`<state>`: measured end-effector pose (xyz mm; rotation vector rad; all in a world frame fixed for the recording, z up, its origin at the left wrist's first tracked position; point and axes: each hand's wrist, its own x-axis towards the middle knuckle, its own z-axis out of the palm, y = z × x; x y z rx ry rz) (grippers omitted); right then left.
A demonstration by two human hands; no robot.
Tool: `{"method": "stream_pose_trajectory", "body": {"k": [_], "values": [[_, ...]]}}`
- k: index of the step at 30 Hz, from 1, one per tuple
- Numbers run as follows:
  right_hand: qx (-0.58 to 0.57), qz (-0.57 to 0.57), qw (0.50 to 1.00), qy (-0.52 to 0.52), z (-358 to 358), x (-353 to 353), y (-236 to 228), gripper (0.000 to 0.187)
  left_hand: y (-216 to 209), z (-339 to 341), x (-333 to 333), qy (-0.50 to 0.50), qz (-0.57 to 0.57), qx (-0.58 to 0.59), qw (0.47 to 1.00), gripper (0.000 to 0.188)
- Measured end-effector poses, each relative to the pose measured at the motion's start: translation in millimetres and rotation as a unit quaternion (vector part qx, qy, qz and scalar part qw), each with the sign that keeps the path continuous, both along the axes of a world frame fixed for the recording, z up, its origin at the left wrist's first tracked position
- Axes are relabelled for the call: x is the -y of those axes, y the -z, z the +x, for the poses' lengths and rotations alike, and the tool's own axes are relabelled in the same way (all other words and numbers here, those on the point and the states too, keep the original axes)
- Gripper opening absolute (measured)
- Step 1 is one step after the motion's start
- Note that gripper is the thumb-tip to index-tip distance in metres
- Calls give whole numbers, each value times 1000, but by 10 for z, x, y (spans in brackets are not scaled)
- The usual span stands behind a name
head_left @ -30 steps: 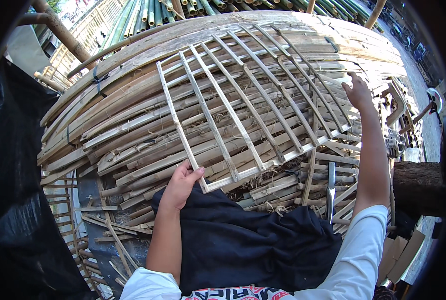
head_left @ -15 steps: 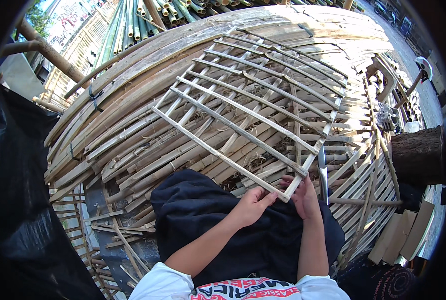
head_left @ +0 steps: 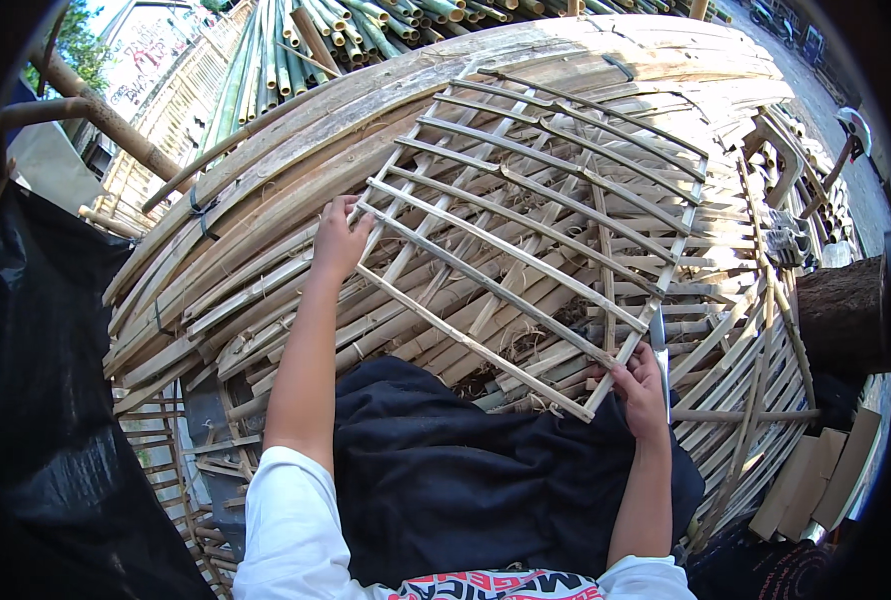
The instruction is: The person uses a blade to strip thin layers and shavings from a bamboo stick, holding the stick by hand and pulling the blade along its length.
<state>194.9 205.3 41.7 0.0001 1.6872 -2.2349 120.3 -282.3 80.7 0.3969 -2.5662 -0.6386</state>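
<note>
A lattice panel of split bamboo slats (head_left: 519,249) lies tilted in front of me, long slats crossed over several shorter ones. At its left edge, my left hand (head_left: 342,240) has its fingers closed around the end of a slat. My right hand (head_left: 643,390) grips the panel's right side strip close to the near corner, thumb on top and some fingers hidden underneath. Just beyond the right hand, a narrow shiny metal blade (head_left: 662,350) stands upright, its lower part partly hidden. Dark cloth (head_left: 446,450) covers my lap below the panel.
Stacked split bamboo strips (head_left: 266,230) lie under and behind the panel. Green bamboo poles (head_left: 291,60) are piled at the back. Black sheeting (head_left: 56,400) hangs at the left. A thick log (head_left: 846,312) and flat wooden pieces (head_left: 804,485) sit at the right.
My left hand has left the near corner and moved up and left to the panel's left edge. The right hand holds near the same corner, and the panel has shifted slightly right and down.
</note>
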Motion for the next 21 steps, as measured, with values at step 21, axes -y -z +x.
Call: {"method": "stream_pose_trajectory", "body": {"k": [21], "values": [[-33,-18,997,60,-88,-111,-437,45,366,-961,522,-132,72,272,950,88]]}}
